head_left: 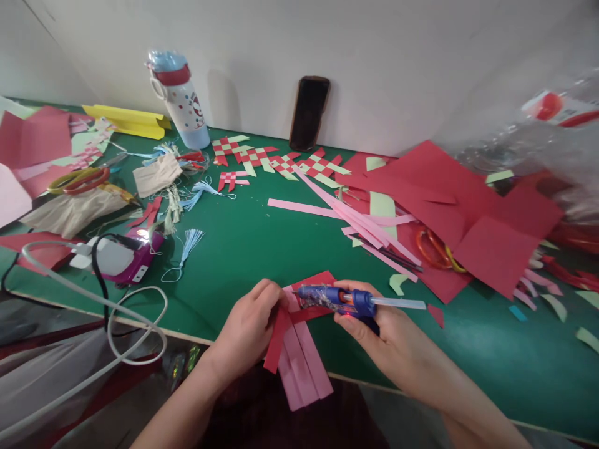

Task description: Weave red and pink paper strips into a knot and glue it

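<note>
My left hand [250, 321] pinches a piece made of red paper strips [277, 340] and pink paper strips [304, 368] at the table's front edge. The pink strips hang down side by side toward me, and a red strip reaches up to the right. My right hand [384, 333] is wrapped round a blue glue gun [358, 302] with a clear glue stick out of its back. The gun's nozzle points left and lies at the top of the paper piece, close to my left fingers. Whether it touches the paper is hard to tell.
Woven red-and-green paper fish [255, 157] lie at the back of the green table [234, 234]. A bottle [180, 103] and phone [309, 113] stand behind. Red sheets [496, 234] and pink strips [360, 221] are right; scissors [84, 179], tassels [189, 246] and a cabled power strip [140, 255] left.
</note>
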Demonstrator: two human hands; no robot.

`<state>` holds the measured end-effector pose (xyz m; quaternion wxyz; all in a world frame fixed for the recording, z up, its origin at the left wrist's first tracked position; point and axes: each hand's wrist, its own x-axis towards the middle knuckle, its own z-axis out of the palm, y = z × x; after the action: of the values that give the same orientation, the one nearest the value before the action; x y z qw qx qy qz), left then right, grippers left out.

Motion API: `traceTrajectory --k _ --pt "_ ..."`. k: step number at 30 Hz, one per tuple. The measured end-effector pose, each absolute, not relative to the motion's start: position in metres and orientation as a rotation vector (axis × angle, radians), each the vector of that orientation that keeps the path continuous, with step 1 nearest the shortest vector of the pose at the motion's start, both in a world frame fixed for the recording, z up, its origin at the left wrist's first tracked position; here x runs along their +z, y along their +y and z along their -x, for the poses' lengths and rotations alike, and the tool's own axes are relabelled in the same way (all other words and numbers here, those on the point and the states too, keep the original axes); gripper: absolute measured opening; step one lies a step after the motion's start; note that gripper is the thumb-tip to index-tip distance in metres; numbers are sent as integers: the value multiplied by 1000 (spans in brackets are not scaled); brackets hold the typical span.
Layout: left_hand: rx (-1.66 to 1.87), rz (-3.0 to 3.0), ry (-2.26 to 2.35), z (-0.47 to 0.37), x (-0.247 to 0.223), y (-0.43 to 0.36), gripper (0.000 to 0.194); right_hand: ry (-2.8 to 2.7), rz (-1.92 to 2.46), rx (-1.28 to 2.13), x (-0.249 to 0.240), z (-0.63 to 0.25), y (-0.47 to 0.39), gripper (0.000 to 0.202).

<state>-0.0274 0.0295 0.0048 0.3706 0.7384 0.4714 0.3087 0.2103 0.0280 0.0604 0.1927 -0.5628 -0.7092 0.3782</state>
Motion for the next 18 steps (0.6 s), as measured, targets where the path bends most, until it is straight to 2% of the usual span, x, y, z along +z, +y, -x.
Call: traceTrajectory --k 6,13,18 --pt "814 -1932 1242 25 5 28 22 -1720 1643 1033 61 -231 20 43" --pt "818 -2021 1335 21 5 28 8 -1601 1653 802 63 -269 3 32" --pt "805 -2083 1300 21 6 29 11 -1606 1706 642 68 -287 -9 29"
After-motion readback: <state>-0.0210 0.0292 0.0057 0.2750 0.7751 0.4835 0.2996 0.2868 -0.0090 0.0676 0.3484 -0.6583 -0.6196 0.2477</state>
